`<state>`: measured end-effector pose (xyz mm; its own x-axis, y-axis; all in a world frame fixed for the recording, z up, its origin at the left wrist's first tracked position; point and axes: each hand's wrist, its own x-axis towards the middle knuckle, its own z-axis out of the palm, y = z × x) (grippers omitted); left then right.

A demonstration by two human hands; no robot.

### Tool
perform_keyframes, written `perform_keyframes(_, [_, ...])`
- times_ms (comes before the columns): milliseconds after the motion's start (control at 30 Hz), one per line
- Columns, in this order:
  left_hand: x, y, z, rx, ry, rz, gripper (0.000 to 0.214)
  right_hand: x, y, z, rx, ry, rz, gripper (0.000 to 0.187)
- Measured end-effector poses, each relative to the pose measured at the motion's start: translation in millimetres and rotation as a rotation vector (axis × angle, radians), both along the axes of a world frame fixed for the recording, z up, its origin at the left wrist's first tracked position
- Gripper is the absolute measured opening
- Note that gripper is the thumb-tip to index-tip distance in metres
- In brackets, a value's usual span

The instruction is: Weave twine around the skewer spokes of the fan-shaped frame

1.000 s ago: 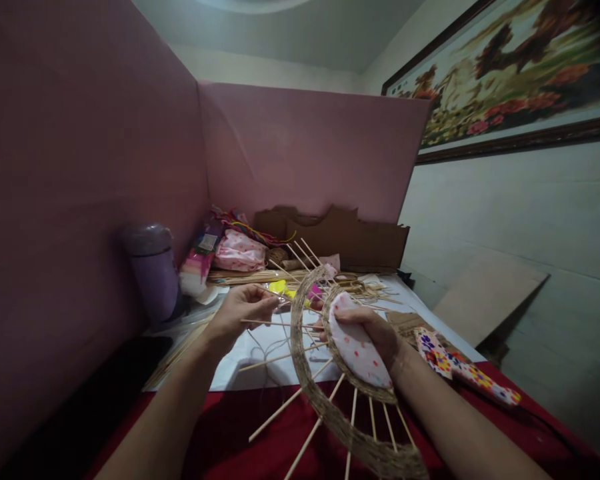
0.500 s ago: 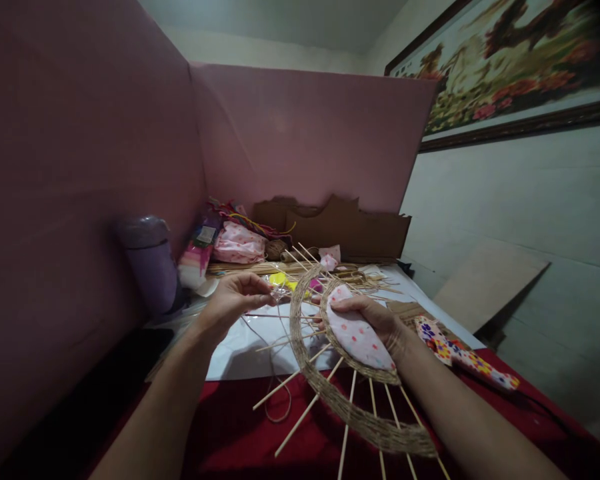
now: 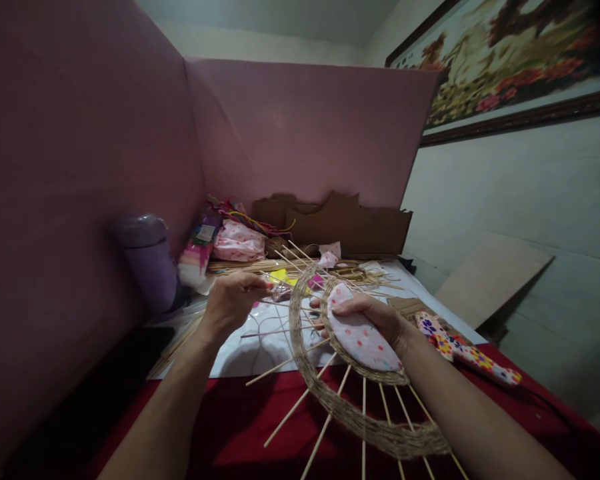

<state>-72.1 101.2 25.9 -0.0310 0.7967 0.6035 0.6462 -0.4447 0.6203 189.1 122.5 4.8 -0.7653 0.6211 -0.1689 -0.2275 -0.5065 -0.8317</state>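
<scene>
My right hand [image 3: 375,313] is closed around a half-round woven twine piece [image 3: 325,393] with thin wooden sticks radiating through it. Its thumb presses on the white, pink-dotted fabric at the centre; the other fingers are partly hidden behind. Two bands of brown twine run across the sticks, with a gap between them. Left of the piece, my left hand [image 3: 235,300] is pinched closed near the stick ends. A thin twine strand [image 3: 286,327] trails from its fingertips and loops below, though the pinch itself is small and dim.
A purple tumbler [image 3: 150,267] stands at the left beside packaged materials. Behind lie twine balls [image 3: 277,248], dotted fabric [image 3: 239,241], loose sticks and torn cardboard [image 3: 330,223]. A flower-patterned tool [image 3: 465,350] with a cord lies at the right on red cloth [image 3: 260,420].
The woven piece has turned slightly in my right hand, its lower sticks swinging to new angles. My left hand stays pinched near the upper sticks, and the hanging twine loop has drawn up.
</scene>
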Motion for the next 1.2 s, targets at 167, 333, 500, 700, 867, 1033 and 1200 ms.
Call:
perform_keyframes(167, [0, -9, 12.9, -0.257, -0.375, -0.215, 0.015, 7, -4, 5.6, -0.011, 0.028, 0.062, 0.048])
perform_keyframes(333, [11, -9, 11.2, -0.34, -0.508, -0.329, 0.021, 6, -5, 1.0, 0.003, 0.041, 0.062, 0.046])
perform_keyframes(500, [20, -3, -0.5, -0.352, -0.481, -0.373, 0.025, 1, -6, -3.4, 0.04, 0.035, 0.063, 0.048])
perform_keyframes(700, [23, -6, 0.3, -0.339, -0.464, -0.369, 0.029, -2, -8, -3.6, 0.048, 0.088, 0.033, 0.048])
perform_keyframes(867, [26, -10, 2.7, -0.374, -0.454, -0.345, 0.031, -2, -9, -1.7, 0.019, 0.033, 0.013, 0.049])
perform_keyframes(1033, [28, -10, 2.5, -0.359, -0.415, -0.273, 0.035, -2, -9, -1.7, 0.007, 0.051, 0.017, 0.049])
perform_keyframes(1200, [28, -8, -1.2, -0.389, -0.426, -0.276, 0.033, -1, -9, -2.3, 0.024, 0.039, 0.013, 0.049])
